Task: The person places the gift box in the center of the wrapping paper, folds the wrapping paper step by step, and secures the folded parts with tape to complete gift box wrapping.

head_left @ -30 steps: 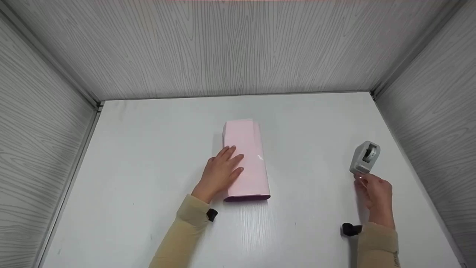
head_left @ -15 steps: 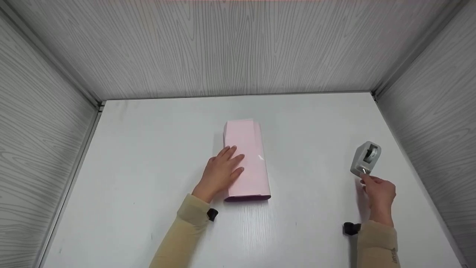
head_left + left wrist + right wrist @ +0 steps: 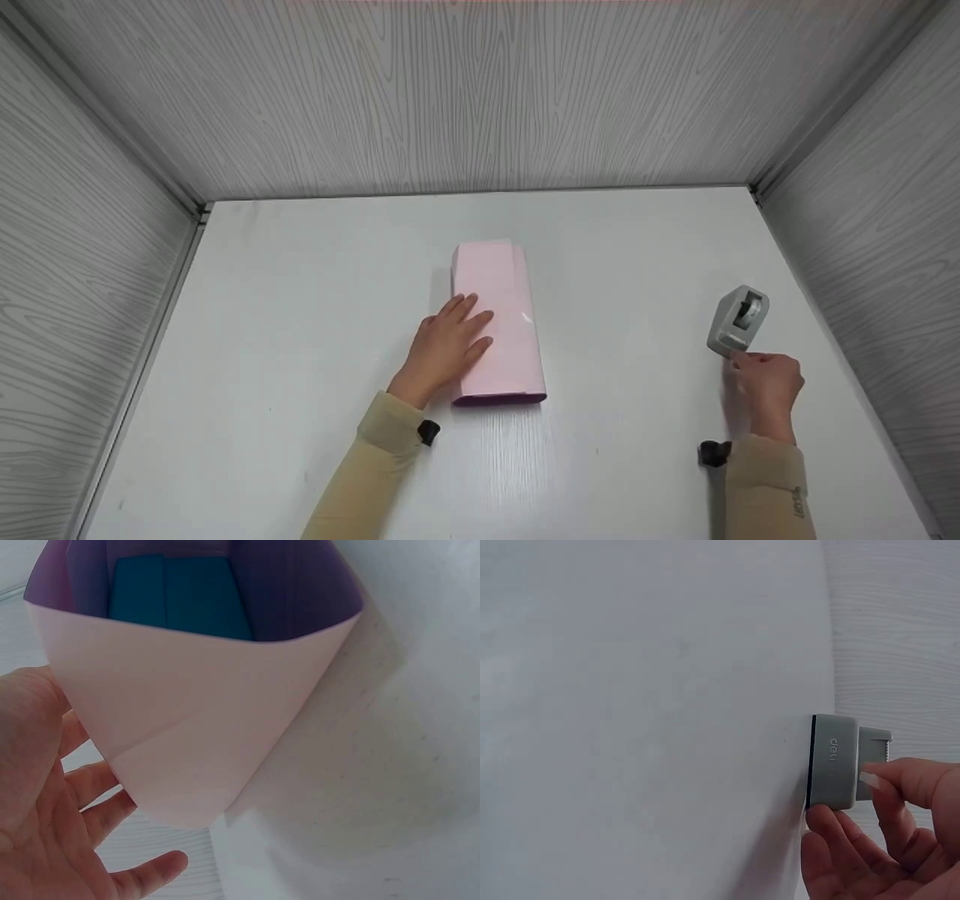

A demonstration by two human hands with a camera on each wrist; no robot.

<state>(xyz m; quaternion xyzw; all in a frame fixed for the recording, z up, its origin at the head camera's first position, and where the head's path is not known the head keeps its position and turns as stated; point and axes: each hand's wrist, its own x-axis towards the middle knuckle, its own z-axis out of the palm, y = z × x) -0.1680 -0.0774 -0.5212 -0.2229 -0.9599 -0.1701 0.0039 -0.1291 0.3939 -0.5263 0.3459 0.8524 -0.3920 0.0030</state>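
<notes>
A sheet of pink paper (image 3: 491, 322), purple on its inner side, is folded round a blue box (image 3: 180, 592) seen through its open near end. My left hand (image 3: 442, 345) rests on the paper's left side, fingers spread and fairly straight. A small strip of clear tape (image 3: 527, 318) glints near its right edge. Farther right stands a grey tape dispenser (image 3: 739, 319). At its front end, my right hand (image 3: 769, 382) pinches the tape's end between thumb and index finger. Its other fingers curl beside the dispenser's lower front in the right wrist view.
Everything lies on a white tabletop (image 3: 300, 300). Grey wood-grain panels (image 3: 480, 97) enclose it at the back and on both sides. The dispenser stands near the right edge of the table.
My right hand has shifted slightly right at the dispenser's front, its fingertips dipping from the cutter to the front edge. My left hand and the paper have stayed put.
</notes>
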